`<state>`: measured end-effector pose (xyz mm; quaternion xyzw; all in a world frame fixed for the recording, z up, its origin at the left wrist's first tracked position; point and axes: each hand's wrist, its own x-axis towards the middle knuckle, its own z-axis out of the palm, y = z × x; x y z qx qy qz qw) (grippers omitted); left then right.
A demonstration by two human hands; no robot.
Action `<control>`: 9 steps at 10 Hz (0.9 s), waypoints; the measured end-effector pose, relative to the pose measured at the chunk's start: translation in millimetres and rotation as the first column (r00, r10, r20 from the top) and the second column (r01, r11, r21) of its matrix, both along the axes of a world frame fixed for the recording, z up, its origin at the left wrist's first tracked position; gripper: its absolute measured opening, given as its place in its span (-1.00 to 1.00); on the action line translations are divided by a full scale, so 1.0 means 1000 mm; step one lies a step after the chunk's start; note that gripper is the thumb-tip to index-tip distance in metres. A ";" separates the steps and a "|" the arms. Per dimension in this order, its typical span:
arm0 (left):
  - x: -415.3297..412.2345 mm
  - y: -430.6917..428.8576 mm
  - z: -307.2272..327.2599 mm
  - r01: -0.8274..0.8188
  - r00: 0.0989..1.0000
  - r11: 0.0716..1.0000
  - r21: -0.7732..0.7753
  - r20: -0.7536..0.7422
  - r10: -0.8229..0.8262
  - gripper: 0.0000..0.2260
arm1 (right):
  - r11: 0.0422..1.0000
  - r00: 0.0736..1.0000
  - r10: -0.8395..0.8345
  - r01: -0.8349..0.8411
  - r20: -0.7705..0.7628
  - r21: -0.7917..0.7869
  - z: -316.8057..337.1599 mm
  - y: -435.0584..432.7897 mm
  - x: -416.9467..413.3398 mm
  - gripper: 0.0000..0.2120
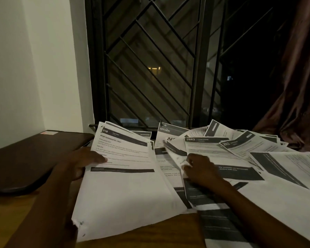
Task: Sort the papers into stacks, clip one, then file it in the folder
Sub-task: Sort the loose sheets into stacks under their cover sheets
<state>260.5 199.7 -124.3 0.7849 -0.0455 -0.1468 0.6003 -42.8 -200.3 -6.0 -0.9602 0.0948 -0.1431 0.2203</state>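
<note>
A stack of papers (pixel 125 185) is held at its left edge by the left hand (pixel 82 163), thumb laid on top, fingers curled beneath; the stack lies on the near middle of the table (pixel 16 212); a sheet (pixel 213 149) marked 2683 is gripped at its left edge by the curled fingers of the right hand (pixel 200 169); loose papers (pixel 254 145) are spread to the right; a dark folder (pixel 25 158) lies at far left.

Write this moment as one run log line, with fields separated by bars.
step: sorting | left hand: grips sheaf | right hand: on loose papers, grip unclear | clip: not visible
</note>
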 end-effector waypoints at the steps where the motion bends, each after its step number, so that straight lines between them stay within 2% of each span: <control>1: -0.027 -0.028 0.024 0.014 0.991 0.993 -0.117 -0.134 -0.030 -0.42 | 0.980 0.990 -0.034 0.006 0.139 0.198 0.034 -0.012 -0.007 -0.77; 2: -0.180 -0.093 0.112 0.011 0.998 0.976 -0.219 -0.053 -0.023 -0.66 | 0.935 0.984 0.103 -0.145 0.145 0.322 0.045 0.017 -0.017 -0.77; 3: -0.216 -0.117 0.130 -0.012 0.993 0.935 -0.354 -0.117 -0.031 -0.73 | 0.911 0.964 0.256 -0.264 0.067 0.317 0.033 0.072 -0.011 -0.78; 4: -0.218 -0.126 0.132 -0.039 0.995 0.936 -0.349 -0.097 0.006 -0.52 | 0.862 0.934 0.351 -0.352 0.074 0.366 0.025 0.118 0.000 -0.69; 5: -0.214 -0.120 0.131 -0.091 0.995 0.951 -0.296 -0.067 0.075 -0.57 | 0.835 0.897 0.442 -0.413 0.006 0.364 0.021 0.139 0.005 -0.65; 6: -0.203 -0.116 0.136 -0.005 0.981 0.945 -0.328 -0.186 -0.060 -0.30 | 0.860 0.915 0.402 -0.391 0.039 0.328 0.016 0.129 0.009 -0.59; 7: -0.207 -0.131 0.139 0.058 0.992 0.996 -0.061 -0.105 -0.065 -0.84 | 0.821 0.911 0.412 -0.376 0.010 0.430 0.009 0.111 0.014 -0.70; 8: -0.221 -0.138 0.143 0.104 0.990 0.942 0.318 0.060 -0.130 -0.59 | 0.818 0.944 0.326 -0.309 0.050 0.486 0.011 0.091 0.025 -0.82; 9: -0.188 -0.102 0.125 -0.061 0.994 0.906 0.419 0.106 0.018 -0.43 | 0.951 0.976 0.078 -0.133 0.201 0.279 0.013 0.041 0.038 -0.83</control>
